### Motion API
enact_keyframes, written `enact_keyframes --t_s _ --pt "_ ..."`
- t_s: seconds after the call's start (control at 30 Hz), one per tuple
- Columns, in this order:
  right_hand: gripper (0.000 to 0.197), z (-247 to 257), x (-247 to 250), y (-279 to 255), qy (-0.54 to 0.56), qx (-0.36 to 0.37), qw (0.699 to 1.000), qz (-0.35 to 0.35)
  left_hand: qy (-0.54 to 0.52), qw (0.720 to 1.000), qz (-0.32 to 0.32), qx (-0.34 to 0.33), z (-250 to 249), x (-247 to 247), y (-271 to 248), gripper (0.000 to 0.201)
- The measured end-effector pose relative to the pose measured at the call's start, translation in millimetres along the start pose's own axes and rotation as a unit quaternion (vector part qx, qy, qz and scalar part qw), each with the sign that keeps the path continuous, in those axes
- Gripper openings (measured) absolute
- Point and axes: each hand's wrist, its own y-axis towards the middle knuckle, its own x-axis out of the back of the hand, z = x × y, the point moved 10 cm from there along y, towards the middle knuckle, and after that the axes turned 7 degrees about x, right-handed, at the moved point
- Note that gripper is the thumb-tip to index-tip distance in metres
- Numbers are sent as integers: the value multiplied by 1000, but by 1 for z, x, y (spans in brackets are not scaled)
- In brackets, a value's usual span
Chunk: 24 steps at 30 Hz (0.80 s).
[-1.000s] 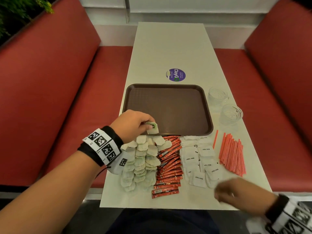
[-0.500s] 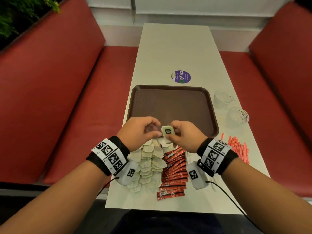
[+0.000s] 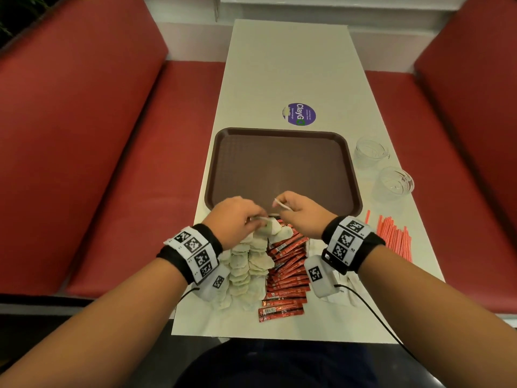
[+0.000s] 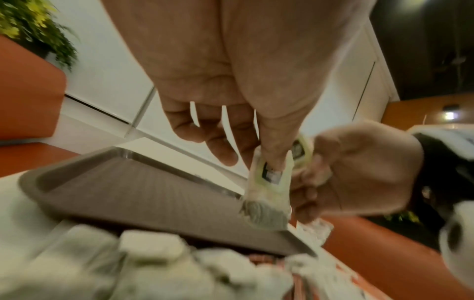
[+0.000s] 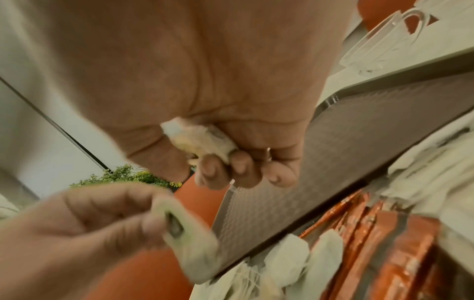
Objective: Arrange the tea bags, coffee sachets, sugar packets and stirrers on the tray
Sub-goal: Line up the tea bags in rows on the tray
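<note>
The brown tray point(image 3: 282, 169) lies bare in the middle of the table. Just before its near rim, my left hand point(image 3: 258, 218) pinches a tea bag point(image 4: 269, 182) between thumb and fingers over the top of the tea bag pile point(image 3: 249, 264). My right hand point(image 3: 282, 205) holds a second tea bag point(image 5: 202, 142) in its curled fingers above the tray's near edge. Red coffee sachets point(image 3: 285, 273) lie in a row right of the tea bags. White sugar packets point(image 3: 344, 292) are mostly hidden under my right wrist. Orange stirrers point(image 3: 391, 236) lie at the right.
Two clear glass cups point(image 3: 369, 151) point(image 3: 396, 182) stand right of the tray. A purple round sticker point(image 3: 300, 114) is on the table beyond it. Red bench seats run along both sides, and the table edges are close to the piles.
My right hand came from the near right corner to meet the left hand by the tray's near rim. It took a tea bag there, and the two hands have drawn slightly apart.
</note>
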Motion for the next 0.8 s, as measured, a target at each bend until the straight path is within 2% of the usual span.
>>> enact_keyframes --t_s 0.1,0.17,0.3,0.37,0.43,0.5,0.57,0.63,0.73,0.8 --pt "13 14 -3 7 -17 57 998 -4 -115 991 -64 5 -4 35 6 14" --pt "19 18 2 14 -20 77 996 -33 -171 982 -74 15 -3 47 10 12" --pt "27 18 7 27 -3 77 996 -51 -189 977 -80 64 18 51 18 11" --pt "27 14 8 31 21 60 997 -47 -158 980 -52 109 38 38 20 13" --pt "20 9 8 35 37 41 998 -43 -68 988 12 136 54 15 20 18" --pt "7 5 5 39 49 31 998 -30 35 986 84 141 63 -10 17 25" --pt "6 4 -2 43 78 36 996 -14 94 979 121 134 69 -28 13 31" --pt "12 1 -6 50 83 38 996 -5 120 978 126 117 69 -37 13 35" --pt "27 -1 -9 58 77 37 996 -5 143 980 109 88 65 -39 15 27" --pt "29 -1 -11 63 81 31 996 -8 152 981 98 73 61 -35 16 25"
